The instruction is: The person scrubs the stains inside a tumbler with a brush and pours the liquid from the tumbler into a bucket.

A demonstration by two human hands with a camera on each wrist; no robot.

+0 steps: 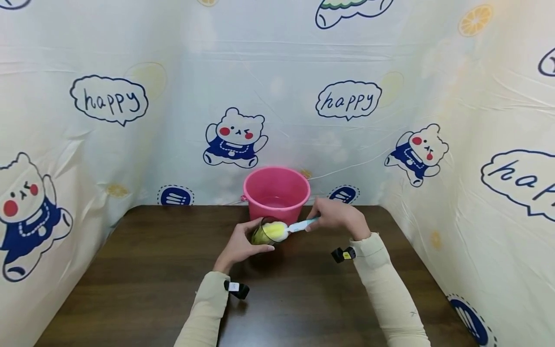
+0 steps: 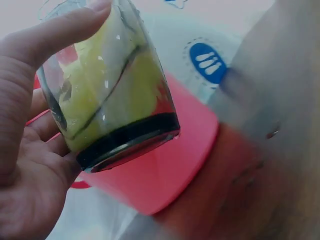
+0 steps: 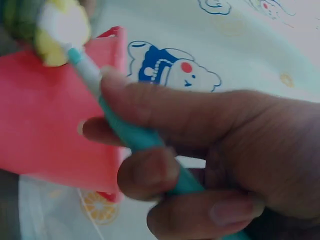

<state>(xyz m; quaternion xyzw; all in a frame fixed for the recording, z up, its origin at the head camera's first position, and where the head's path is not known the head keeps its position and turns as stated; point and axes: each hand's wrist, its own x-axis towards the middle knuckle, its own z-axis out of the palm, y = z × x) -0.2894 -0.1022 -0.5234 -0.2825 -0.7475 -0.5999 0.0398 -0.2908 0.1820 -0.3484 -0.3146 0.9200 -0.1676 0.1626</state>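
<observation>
My left hand (image 1: 244, 245) grips a clear drinking glass (image 2: 107, 85) with a dark base, tilted so its mouth faces right in the head view. Inside the glass is the yellow and white sponge head of a cup brush (image 1: 277, 231), partly sticking out of the mouth. The brush's teal and white handle (image 3: 135, 135) is held by my right hand (image 1: 336, 219), fingers and thumb curled round it. Both hands are above the table, just in front of a pink bucket (image 1: 277, 190).
The pink bucket stands at the far edge of the brown wooden table (image 1: 173, 270). Water drops (image 2: 272, 132) lie on the tabletop in the left wrist view. A patterned curtain (image 1: 286, 62) encloses the back and sides. Each wrist carries a small black camera (image 1: 342, 254).
</observation>
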